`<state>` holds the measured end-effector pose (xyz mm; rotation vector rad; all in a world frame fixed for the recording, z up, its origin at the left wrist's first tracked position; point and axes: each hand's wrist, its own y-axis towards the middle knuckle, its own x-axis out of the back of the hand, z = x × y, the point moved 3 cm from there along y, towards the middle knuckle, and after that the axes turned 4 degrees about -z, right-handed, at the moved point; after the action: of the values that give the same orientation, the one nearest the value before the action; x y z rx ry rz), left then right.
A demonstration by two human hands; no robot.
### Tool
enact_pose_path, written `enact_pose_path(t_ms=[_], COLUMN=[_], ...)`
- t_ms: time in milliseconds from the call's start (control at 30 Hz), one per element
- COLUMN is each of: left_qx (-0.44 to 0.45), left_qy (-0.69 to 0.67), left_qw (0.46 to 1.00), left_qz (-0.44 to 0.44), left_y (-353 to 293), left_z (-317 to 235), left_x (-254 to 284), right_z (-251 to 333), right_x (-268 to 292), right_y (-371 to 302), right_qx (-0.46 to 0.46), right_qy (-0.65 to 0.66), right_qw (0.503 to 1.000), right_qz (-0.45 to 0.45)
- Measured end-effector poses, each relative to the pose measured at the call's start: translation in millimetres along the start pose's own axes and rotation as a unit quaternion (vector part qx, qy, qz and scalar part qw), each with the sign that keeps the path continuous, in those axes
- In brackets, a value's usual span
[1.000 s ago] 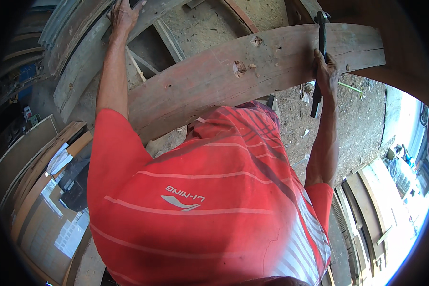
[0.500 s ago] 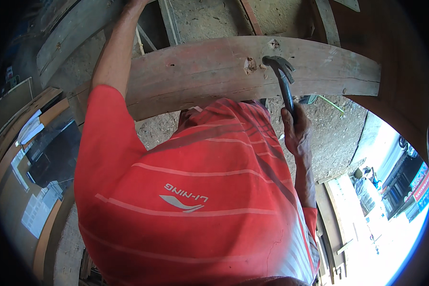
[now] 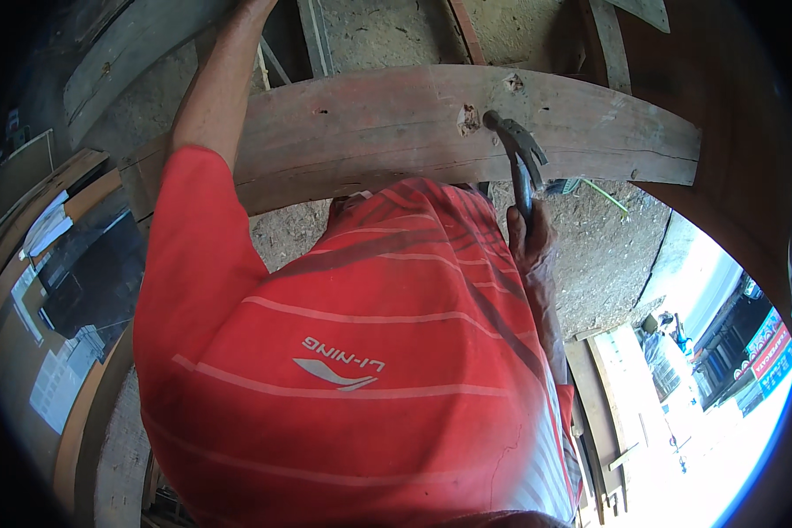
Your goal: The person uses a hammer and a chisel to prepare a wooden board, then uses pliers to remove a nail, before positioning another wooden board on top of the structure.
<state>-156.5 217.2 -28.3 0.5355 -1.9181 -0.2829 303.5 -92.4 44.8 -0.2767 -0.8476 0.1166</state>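
Observation:
My right hand (image 3: 534, 236) is closed round the handle of a claw hammer (image 3: 521, 143). The hammer's head lies over a long wooden beam (image 3: 361, 132), close to a splintered hole in the wood; whether it touches the beam I cannot tell. Its claw points to the right. The beam is weathered and slightly curved in this view, with knots and a long crack along it. My left forearm (image 3: 211, 101) passes over the beam's left part and leaves the picture at the top edge, so the left hand is out of sight.
Beyond the beam, thinner timbers (image 3: 315, 40) cross above dirt ground. A dark glossy panel (image 3: 97, 273) and papers (image 3: 69, 378) lie on boards at the left. At the lower right are planks (image 3: 597, 414) and a brightly lit area. A dark brown surface (image 3: 739, 132) rises at the right.
The hammer's head has shifted slightly down over the beam, and my right hand has moved a little left. My left arm stays about where it was.

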Motion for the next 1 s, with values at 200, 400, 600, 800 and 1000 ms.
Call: enact_pose_path(t_ms=[200,400,600,800,1000], left_qx=[0.023,0.019,0.031,0.036,0.042], left_qy=[0.015,-0.009,-0.012,-0.016,-0.04], left_qw=[0.999,1.0,0.999,0.998,0.998], left_qz=[0.018,0.022,0.021,0.042,0.037], left_y=[-0.8,-3.1,1.8,-1.1,-2.5], left_z=[-9.0,-7.1,-8.1,-6.3,-7.1], left_x=[4.2,10.3,0.1,5.7,3.3], right_z=[-15.2,-4.9,1.7,-12.1,-17.5], right_x=[-10.2,-13.9,-5.6,-21.5,-17.3], right_y=[-3.4,2.3,-2.3,3.5,-7.7], right_qx=[-0.043,-0.041,-0.036,-0.012,-0.031], right_qy=[0.003,0.002,0.017,0.02,0.11], right_qw=[0.999,0.999,0.999,0.999,0.993], right_qz=[0.021,0.021,-0.014,0.035,-0.011])
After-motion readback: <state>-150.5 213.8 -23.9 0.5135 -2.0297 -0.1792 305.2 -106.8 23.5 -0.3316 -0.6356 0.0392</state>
